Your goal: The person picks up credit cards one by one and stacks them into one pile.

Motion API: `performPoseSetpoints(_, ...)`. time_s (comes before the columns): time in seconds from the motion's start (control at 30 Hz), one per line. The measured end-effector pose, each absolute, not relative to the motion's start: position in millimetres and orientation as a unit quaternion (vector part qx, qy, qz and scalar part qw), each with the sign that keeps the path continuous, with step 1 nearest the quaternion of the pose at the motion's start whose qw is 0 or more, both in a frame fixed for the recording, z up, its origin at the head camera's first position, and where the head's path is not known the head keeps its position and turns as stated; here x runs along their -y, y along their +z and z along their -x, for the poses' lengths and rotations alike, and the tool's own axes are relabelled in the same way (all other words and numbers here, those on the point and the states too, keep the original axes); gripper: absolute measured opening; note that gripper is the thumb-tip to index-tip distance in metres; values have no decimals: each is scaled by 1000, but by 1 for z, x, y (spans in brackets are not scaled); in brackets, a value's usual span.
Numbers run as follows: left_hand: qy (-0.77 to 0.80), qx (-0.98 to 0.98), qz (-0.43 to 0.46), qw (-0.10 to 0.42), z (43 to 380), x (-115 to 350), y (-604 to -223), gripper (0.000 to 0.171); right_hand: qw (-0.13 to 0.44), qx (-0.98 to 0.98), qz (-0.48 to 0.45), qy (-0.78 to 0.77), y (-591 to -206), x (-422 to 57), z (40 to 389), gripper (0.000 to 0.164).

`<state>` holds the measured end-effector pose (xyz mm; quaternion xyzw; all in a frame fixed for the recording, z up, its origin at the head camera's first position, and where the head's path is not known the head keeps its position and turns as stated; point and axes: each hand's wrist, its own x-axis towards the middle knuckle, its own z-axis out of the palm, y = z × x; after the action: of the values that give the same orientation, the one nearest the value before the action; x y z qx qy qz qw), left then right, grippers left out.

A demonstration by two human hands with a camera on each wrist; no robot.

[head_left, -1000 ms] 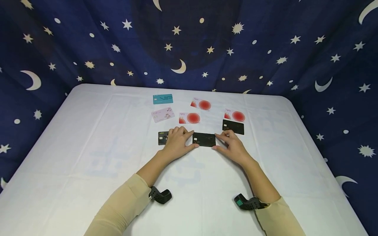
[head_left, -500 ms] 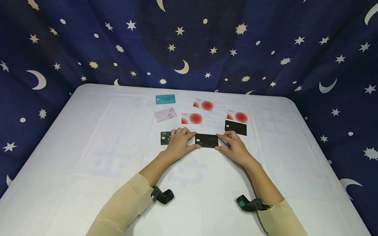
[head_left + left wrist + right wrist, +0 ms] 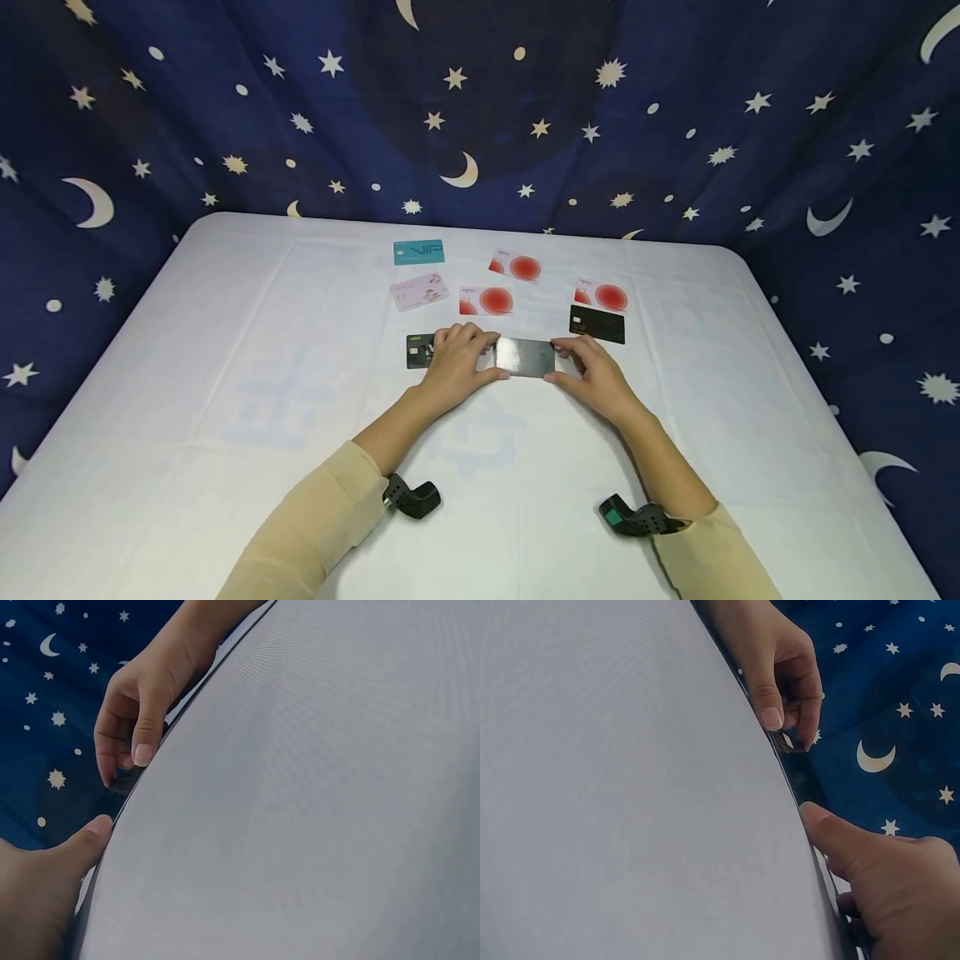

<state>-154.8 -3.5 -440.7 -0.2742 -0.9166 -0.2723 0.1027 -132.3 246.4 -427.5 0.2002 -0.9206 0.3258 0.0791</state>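
In the head view a black VIP card [image 3: 525,357] lies between both hands, its face bright with glare. My left hand [image 3: 459,358] holds its left end, thumb at the near corner and forefinger at the far one. At the right end my right hand [image 3: 596,377] grips the card the same way. Just beyond the left hand's knuckles a dark grey card [image 3: 417,351] is partly covered. Past the right fingers rests a second black VIP card [image 3: 597,324]. In the right wrist view a chip and lettering show on the held card [image 3: 791,742].
Farther back on the white tabletop [image 3: 247,350] lie a teal VIP card [image 3: 418,252], a pink card [image 3: 419,292] and three white cards with red circles, one of them a right-hand card [image 3: 601,295]. A dark blue starry curtain [image 3: 360,125] hangs behind the table.
The held black card has gone from dark with readable lettering to shiny grey, its angle apparently changed. Both hands stay at its ends. The head view shifted slightly.
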Motion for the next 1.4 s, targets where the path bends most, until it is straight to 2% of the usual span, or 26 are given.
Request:
performPoseSetpoints(0.3, -283, 911, 287, 93, 155, 4, -439, 59, 93, 913, -188, 349, -426, -244, 133, 52)
performPoseSetpoints(0.6, -298, 897, 310, 105, 157, 4, -438, 61, 97, 903, -166, 384, -427, -243, 132, 53)
performPoseSetpoints(0.9, -323, 885, 319, 97, 154, 4, -440, 69, 93, 898, -181, 391, -429, -244, 129, 59)
performPoseSetpoints(1.13, -343, 881, 315, 79, 149, 9, -441, 69, 93, 885, -214, 403, -431, -241, 127, 61)
performPoseSetpoints(1.4, -343, 872, 333, 105, 144, 16, -441, 70, 68, 882, -210, 416, -429, -238, 123, 58)
